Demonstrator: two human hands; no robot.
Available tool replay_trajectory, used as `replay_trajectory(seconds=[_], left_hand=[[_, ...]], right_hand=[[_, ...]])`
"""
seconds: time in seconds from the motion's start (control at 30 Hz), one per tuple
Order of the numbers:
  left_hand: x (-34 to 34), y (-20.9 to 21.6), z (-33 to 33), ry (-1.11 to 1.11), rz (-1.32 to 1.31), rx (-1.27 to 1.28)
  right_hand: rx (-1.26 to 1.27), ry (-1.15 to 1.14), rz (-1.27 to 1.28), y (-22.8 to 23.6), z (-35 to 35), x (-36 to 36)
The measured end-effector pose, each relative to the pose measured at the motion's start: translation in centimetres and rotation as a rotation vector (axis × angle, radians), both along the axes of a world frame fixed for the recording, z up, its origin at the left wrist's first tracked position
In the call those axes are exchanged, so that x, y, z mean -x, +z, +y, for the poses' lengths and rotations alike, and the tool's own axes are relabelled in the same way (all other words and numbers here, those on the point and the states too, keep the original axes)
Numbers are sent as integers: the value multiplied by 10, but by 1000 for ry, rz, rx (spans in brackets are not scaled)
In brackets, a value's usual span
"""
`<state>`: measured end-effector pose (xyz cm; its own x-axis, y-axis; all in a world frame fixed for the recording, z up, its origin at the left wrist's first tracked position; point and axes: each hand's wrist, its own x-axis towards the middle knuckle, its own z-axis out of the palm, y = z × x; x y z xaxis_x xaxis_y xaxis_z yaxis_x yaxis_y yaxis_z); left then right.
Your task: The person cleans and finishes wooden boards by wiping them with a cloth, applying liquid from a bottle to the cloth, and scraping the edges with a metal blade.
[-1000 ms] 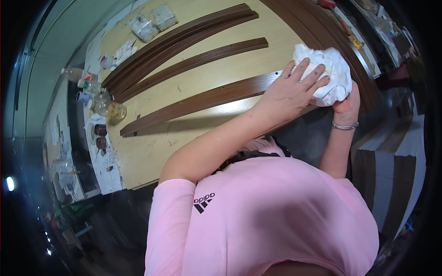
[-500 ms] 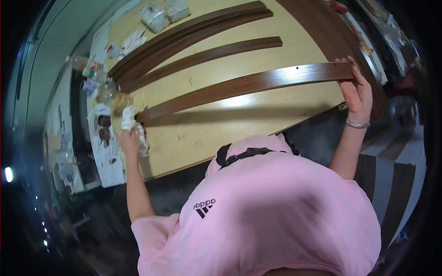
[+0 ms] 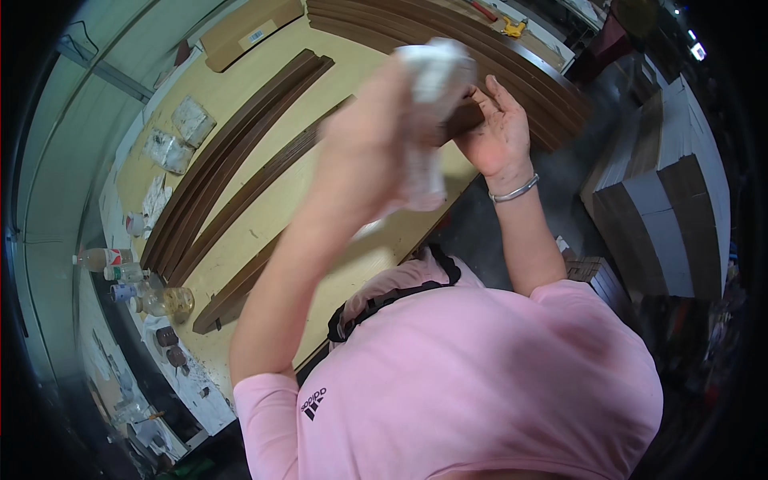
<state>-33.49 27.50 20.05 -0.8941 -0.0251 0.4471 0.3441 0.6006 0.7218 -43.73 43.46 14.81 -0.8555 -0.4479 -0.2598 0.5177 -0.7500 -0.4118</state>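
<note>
Brown strip runs from the lower left of the frame up toward the upper middle, its near stretch over the table and its centre hidden behind the left forearm. Beneath it, the pale yellow table slants across the upper left and middle of the frame. At the right side stands a big stack of panels with grey and brown bands, and long brown boards lie along the table's far side at upper right. Two more strips lie close together at upper left, with a single strip beside them. A cardboard box sits at the upper left edge of the table. Near the upper middle, the left hand, blurred, is closed around a bunched white cloth by the held piece; whether cloth and wood touch I cannot tell. Just right of it, the right hand holds the end of that piece in its fingers, palm showing. At left are clear bottles, a jar and two small dark cups. Smallest is a silver bracelet on the right wrist.
</note>
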Motion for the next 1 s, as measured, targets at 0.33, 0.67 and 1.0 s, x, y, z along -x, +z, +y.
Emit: replay_trajectory(seconds=[0.33, 0.67, 1.0], left_hand=[[-60, -138, -40, 156, 146, 748], [-196, -134, -143, 842, -85, 234], [-14, -85, 6, 162, 280, 459]], right_hand=[[33, -125, -153, -26, 21, 24], [-61, 40, 210, -66, 30, 45], [-59, 96, 127, -29, 18, 26]])
